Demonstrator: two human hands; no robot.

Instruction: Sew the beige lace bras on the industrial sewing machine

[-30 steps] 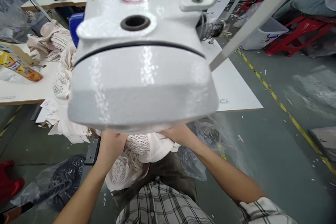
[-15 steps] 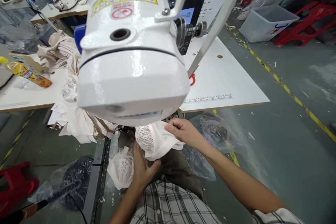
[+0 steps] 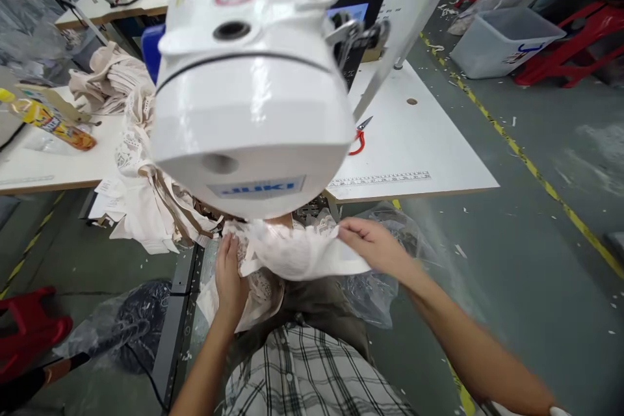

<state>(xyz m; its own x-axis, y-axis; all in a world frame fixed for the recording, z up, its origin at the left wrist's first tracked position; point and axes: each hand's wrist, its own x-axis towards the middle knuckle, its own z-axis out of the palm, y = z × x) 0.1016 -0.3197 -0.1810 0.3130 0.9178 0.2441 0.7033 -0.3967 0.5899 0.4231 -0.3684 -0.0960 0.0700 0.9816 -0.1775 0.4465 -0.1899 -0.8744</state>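
Observation:
A cream bra [image 3: 297, 257] with lace on its cups is stretched between my hands, just below the head of a white sewing machine [image 3: 253, 117]. My right hand [image 3: 373, 244] pinches the bra's side band between thumb and fingers. At the other end, my left hand [image 3: 231, 276] is closed around the lace edge; its fingertips are partly hidden by fabric. More lace fabric hangs below, over my lap beside the left wrist. The machine head hides the needle area.
More cream bras [image 3: 151, 201] are heaped left of the machine, hanging off the table edge. Red-handled scissors [image 3: 361, 140] lie on the white table [image 3: 439, 149] at right, near a printed ruler. A drink bottle [image 3: 53, 127] lies at left. A clear bin [image 3: 507, 42] stands on the floor.
My hands have moved apart, the left one leftward and the right one rightward, drawing the bra out between them. The view has shifted, and the scissors now show more fully.

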